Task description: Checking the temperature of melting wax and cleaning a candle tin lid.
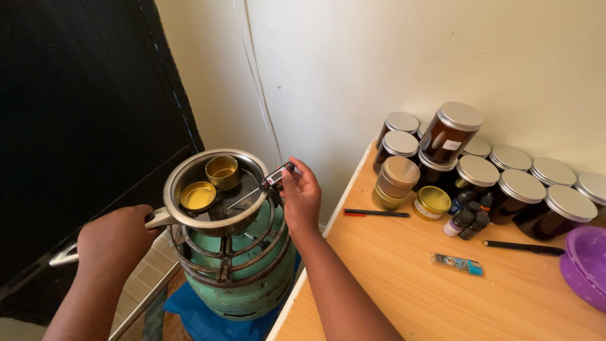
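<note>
Left hand (117,237) grips saucepan handle (154,219); right hand (302,197) fingers pinch thermometer (278,175) (probe in pan).

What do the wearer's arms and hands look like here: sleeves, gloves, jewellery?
Both arms are bare up to the frame edge: no sleeves in view. The left hand and right hand are ungloved, with no rings, watch or bracelet visible. Fingernails look short and unpainted, as far as the picture shows.

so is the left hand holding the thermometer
No, the left hand grips the pan handle, while the right hand holds the thermometer with its probe in the pan.
</note>
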